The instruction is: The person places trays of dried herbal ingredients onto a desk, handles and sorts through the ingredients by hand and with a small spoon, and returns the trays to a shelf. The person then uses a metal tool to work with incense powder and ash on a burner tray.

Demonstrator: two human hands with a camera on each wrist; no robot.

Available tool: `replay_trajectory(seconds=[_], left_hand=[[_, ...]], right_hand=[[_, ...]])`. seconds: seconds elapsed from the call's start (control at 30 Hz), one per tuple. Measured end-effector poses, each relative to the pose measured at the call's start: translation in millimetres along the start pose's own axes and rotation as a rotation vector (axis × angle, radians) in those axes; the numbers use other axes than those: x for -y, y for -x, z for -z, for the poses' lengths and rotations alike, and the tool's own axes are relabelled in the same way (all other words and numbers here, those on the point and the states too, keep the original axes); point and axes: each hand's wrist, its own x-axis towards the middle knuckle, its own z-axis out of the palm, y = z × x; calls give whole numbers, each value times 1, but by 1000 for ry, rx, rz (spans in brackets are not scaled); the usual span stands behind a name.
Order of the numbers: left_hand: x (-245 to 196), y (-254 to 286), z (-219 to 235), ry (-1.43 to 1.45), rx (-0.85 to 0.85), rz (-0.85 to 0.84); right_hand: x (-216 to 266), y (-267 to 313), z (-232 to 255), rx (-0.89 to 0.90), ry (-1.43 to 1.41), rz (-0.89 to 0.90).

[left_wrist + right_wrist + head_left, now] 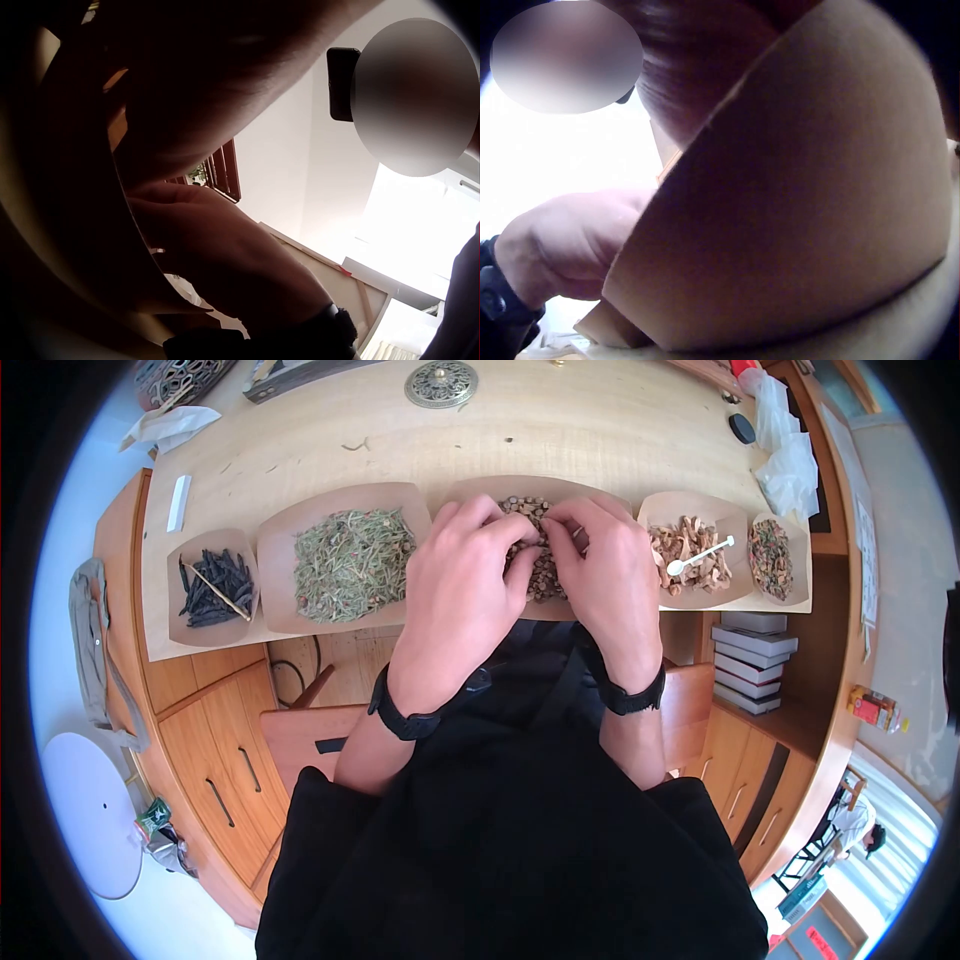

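Pieces [545,585], brown and knobbly, lie in the middle paper tray [570,488] along the near edge of the counter [600,440]. The left hand [462,570] and the right hand [612,565] reach in over them, a black band [632,697] round each wrist. On both hands the fingers are bent, their tips close together at the pieces (whether they pinch one, I cannot tell). Just beside, toward the left edge, sits a wide tray [275,575] of dried green stems, then, by the near left corner, a smaller one with dark strips [200,608] and a pale stick [217,592] across them. On the other side, tan chips [690,532] carry a white spoon [705,552]; mixed bits [770,555] fill a narrow tray by the near right corner. An openwork metal disc [441,384] lies toward the far edge, and a black cap [741,428] near the right edge.
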Motion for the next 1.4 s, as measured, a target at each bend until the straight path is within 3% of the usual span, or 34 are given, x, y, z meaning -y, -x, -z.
replay_trajectory(seconds=[0.23,0.37,0.5,0.73,0.97,1.13,1.4], left_hand=[[0,1,7,123,-49,36],[0,1,7,186,-139,-25],[2,6,8,337,-119,-96],[6,16,23,166,-176,-173],[13,27,31,173,-191,-78],[24,42,44,169,-194,62],[31,54,58,163,-256,140]], right_hand=[[3,9,13,-33,-147,-47],[2,16,23,-12,-204,-50],[0,22,26,34,-244,81],[0,27,31,136,-220,67],[-2,17,28,82,43,-18],[7,9,14,15,94,141],[16,1,-1,48,192,138]])
